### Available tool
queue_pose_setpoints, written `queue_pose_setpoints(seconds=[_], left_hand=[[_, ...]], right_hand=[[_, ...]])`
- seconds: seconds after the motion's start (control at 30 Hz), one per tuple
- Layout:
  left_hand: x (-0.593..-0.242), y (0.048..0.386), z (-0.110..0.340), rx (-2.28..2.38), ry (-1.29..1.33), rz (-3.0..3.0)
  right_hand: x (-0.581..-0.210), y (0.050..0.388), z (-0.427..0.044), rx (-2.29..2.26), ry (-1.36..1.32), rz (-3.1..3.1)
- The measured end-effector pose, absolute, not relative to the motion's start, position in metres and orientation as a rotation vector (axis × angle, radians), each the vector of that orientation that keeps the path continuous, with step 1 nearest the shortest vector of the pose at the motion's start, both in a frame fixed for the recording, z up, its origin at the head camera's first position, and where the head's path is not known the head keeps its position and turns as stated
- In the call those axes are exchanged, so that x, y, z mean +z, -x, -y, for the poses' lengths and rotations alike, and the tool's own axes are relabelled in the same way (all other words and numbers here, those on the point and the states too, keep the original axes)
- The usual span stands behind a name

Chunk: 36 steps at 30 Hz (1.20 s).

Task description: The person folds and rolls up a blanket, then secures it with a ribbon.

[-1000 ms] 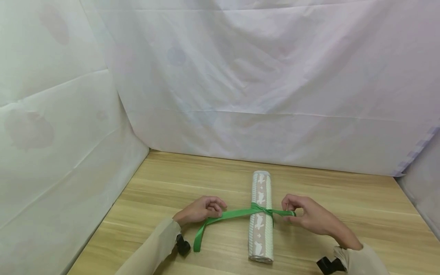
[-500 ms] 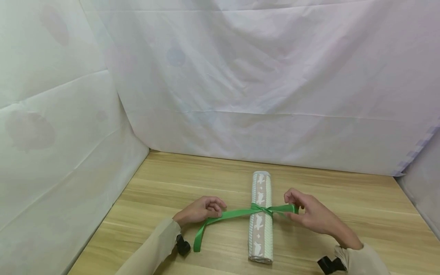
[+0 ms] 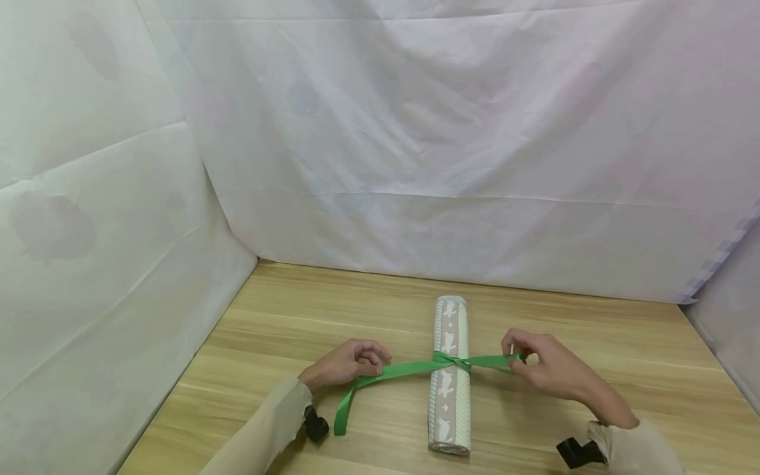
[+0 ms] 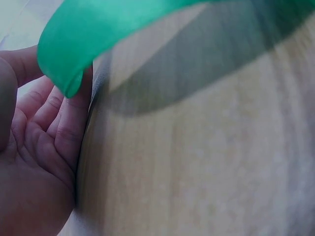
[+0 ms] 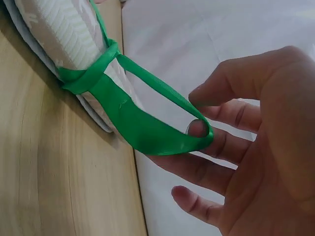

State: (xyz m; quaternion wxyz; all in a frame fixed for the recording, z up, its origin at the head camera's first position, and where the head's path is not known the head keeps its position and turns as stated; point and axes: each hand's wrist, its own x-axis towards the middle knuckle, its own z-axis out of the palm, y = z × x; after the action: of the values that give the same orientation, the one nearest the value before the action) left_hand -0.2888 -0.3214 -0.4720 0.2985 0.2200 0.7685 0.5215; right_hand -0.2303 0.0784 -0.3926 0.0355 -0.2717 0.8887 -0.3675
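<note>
A rolled towel [image 3: 449, 409], white with a tan band of white animal shapes, lies on the wooden table. Around its middle runs a green ribbon [image 3: 410, 368], crossed in a knot on top. To the left, my left hand [image 3: 344, 363] pinches the ribbon between thumb and fingers, and the loose tail hangs down from there. My right hand [image 3: 549, 366], on the other side, holds a ribbon loop; in the right wrist view a fingertip sits inside this loop [image 5: 147, 135] with the thumb against its edge. The left wrist view shows the ribbon [image 4: 98, 34] folding over the fingers.
The wooden table [image 3: 285, 310] extends on both sides of the towel. White cloth [image 3: 415, 231] hangs along the table's back edge, with another white sheet [image 3: 119, 264] along the left. Black wrist cameras [image 3: 316, 424] sit at both cuffs.
My right hand has moved to the right, drawing the ribbon loop out farther from the knot. The left hand and the towel have stayed nearly in place.
</note>
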Motion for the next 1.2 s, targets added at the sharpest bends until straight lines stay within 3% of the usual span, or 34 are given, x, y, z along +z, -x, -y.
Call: queue_pose_setpoints(seconds=[0.8, 1.2], left_hand=[[-0.475, 0.291, 0.322, 1.383, -0.606, -2.036], [-0.472, 0.29, 0.321, 1.364, -0.58, -2.103]], right_hand=[[-0.394, 0.231, -0.093, -1.498, 0.775, -2.692], [-0.41, 0.22, -0.103, -1.462, 0.589, -2.581]])
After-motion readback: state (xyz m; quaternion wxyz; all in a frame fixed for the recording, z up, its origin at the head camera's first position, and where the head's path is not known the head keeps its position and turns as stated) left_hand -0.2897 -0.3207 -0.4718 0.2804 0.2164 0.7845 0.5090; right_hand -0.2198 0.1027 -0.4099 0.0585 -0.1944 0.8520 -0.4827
